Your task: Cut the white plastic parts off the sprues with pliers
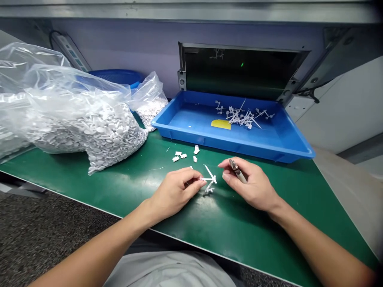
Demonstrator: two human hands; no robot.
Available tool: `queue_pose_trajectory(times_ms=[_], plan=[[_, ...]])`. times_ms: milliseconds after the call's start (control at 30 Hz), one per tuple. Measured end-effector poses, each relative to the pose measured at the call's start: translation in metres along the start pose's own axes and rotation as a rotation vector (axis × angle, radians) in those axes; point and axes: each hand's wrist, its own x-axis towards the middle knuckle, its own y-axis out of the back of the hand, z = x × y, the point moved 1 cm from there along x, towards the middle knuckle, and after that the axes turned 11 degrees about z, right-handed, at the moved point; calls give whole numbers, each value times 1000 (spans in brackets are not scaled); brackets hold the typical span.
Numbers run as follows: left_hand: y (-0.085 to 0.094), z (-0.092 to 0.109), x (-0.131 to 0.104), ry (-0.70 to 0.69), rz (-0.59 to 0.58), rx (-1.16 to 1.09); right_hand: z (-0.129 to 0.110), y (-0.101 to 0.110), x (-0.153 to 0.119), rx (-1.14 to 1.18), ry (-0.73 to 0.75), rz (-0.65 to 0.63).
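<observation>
Between thumb and fingers, my left hand [178,188] pinches a branched white plastic piece [213,179], whose arms stick out to the right over the green table. My right hand [251,181] is closed around a small metal hand tool [238,171], its tip pointing up and away. A short gap separates the right fingertips from the branched piece. Beyond my left hand, several small white parts [183,156] lie loose on the table top.
A blue tray [239,149] with branched white pieces [243,118] and a yellow label [221,124] stands at the back. Clear bags [112,135] of white parts fill the left side of the green table [239,235]. A metal shelf edge [191,12] crosses overhead.
</observation>
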Motion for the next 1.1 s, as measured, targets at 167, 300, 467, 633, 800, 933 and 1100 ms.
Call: queue_pose_trajectory(times_ms=[167,300,467,633,800,933,1100], plan=[[-5,-3,6,391,12,-524,-3,1,-4,-41,206,147],[-2,-3,8,527,-47,-768,-5,-8,-8,-21,340,-23],[7,-4,6,548,-313,-853,-2,-13,-10,-72,323,-49],[11,-2,5,525,-117,-760,-8,-5,-12,-110,238,99],[8,8,1,327,126,-557,-7,-13,-11,-322,121,-63],[5,11,-3,183,162,-378,-3,-17,-11,-373,109,-95],[4,16,-2,-24,168,-176,-2,-17,-12,-381,119,-86]])
